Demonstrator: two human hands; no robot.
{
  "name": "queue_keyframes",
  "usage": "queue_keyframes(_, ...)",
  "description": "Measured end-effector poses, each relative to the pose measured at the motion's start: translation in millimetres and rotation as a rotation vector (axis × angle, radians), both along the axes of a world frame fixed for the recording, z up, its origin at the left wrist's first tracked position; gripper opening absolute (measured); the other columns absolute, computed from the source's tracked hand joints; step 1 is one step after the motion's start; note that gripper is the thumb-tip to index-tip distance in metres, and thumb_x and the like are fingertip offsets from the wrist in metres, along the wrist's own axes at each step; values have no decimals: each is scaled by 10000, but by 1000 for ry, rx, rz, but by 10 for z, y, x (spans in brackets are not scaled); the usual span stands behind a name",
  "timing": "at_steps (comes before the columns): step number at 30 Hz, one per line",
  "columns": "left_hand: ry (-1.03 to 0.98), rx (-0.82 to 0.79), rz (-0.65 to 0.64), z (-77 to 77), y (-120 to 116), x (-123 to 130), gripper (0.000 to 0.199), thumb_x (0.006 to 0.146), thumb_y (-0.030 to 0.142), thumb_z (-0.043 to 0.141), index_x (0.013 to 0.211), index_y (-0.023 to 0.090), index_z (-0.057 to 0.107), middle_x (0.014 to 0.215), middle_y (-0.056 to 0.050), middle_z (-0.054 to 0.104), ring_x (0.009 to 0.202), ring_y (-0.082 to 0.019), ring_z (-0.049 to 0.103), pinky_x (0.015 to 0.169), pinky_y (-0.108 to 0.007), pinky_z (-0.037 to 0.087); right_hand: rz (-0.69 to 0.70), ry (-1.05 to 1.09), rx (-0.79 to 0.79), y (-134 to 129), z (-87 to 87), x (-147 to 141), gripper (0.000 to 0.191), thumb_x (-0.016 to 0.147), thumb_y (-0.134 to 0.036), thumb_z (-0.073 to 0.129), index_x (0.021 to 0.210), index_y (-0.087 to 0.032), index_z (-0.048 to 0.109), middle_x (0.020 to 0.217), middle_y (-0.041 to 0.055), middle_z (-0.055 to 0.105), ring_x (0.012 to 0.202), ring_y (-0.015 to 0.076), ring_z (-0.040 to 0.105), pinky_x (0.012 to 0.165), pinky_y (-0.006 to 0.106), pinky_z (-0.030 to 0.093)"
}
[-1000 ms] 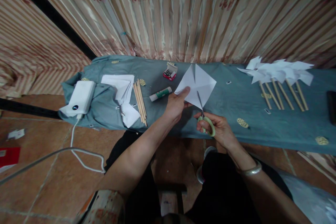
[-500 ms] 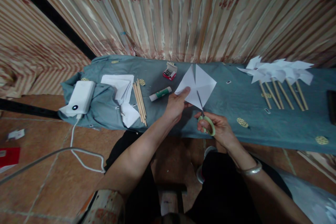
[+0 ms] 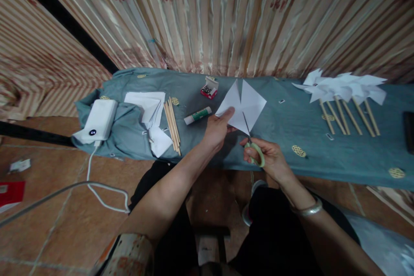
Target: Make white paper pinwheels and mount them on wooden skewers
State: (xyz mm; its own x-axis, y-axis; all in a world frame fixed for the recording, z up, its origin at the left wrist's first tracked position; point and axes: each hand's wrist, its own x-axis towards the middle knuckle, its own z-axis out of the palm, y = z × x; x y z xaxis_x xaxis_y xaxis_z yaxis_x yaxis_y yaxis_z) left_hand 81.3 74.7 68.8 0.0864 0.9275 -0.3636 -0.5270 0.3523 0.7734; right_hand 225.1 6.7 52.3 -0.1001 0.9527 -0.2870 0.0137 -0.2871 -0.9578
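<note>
A white paper square [image 3: 254, 103], turned like a diamond, has a slit running in from its top corner. Pinched at its left side, it is held by my left hand [image 3: 218, 129], thumb on top and fingers underneath. My right hand [image 3: 267, 155] grips green-handled scissors [image 3: 258, 155]; their dark blades reach into the paper from its bottom corner. The lower blade is hidden by the sheet. Left of the paper lie a glue stick [image 3: 198, 115] and a small open red box [image 3: 208, 90] of metal pins.
Several wooden sticks [image 3: 172, 125] and white papers [image 3: 147, 105] lie left on the cloth-covered table [image 3: 284, 129], beyond them a white power bank [image 3: 101, 120] with a cable. Several paper pinwheels [image 3: 349, 87] on sticks lie at right. A striped curtain [image 3: 220, 21] hangs behind.
</note>
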Motion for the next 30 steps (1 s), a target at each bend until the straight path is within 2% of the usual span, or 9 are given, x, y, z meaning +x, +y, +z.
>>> queue_keyframes(7, 9, 59, 27, 16, 37, -31, 147, 780, 283, 728, 817, 154, 668, 816, -49, 740, 821, -181, 690, 755, -285, 517, 74, 6, -5, -41, 4, 8, 514, 615, -621, 805, 879, -190, 708, 624, -7, 659, 529, 105, 587, 499, 226, 495)
queue_keyframes(13, 10, 73, 111, 82, 101, -168, 201, 720, 316, 786, 797, 179, 660, 834, -62, 740, 921, -233, 697, 784, -330, 537, 130, -41, -19, -96, 14, 123, 498, 623, -611, 809, 869, -190, 710, 648, 5, 683, 537, 116, 591, 513, 246, 500)
queue_keyframes(15, 25, 81, 123, 90, 108, -207, 196, 714, 311, 790, 780, 184, 656, 840, -65, 740, 951, -238, 693, 791, -328, 538, 103, -66, -6, -103, 9, 184, 489, 626, -606, 811, 866, -190, 715, 647, 10, 693, 536, 117, 590, 515, 247, 496)
queue_keyframes(17, 35, 111, 112, 73, 101, -234, 203, 704, 305, 793, 780, 171, 661, 843, -75, 741, 957, -244, 690, 799, -331, 537, 17, -83, 26, -92, 2, 250, 477, 635, -602, 808, 863, -192, 718, 655, 18, 705, 540, 114, 588, 516, 238, 485)
queue_keyframes(20, 74, 159, 52, 7, 65, -250, 213, 693, 291, 787, 804, 137, 691, 819, -84, 739, 881, -238, 689, 790, -340, 530, -171, -89, 96, -29, 5, 354, 469, 634, -589, 816, 882, -204, 714, 704, 29, 729, 564, 115, 595, 512, 227, 466)
queue_keyframes(24, 170, 165, -124, -76, -7, -245, 180, 683, 267, 771, 774, 118, 726, 747, -62, 726, 683, -178, 641, 696, -303, 497, -338, -80, 193, 84, 51, 457, 454, 607, -546, 846, 895, -223, 710, 741, 20, 730, 609, 135, 618, 556, 253, 488)
queue_keyframes(27, 234, 157, -244, -100, -66, -238, 149, 642, 247, 789, 693, 127, 718, 652, -21, 691, 573, -130, 569, 602, -255, 443, -338, -106, 229, 118, 105, 456, 443, 562, -477, 883, 892, -233, 717, 720, -9, 702, 613, 124, 602, 580, 249, 485)
queue_keyframes(30, 233, 158, -325, -107, -114, -231, 165, 600, 241, 821, 675, 137, 717, 623, -3, 675, 569, -125, 562, 593, -241, 432, -287, -161, 225, 102, 151, 388, 429, 512, -427, 898, 842, -230, 706, 670, -42, 650, 564, 102, 544, 542, 239, 450)
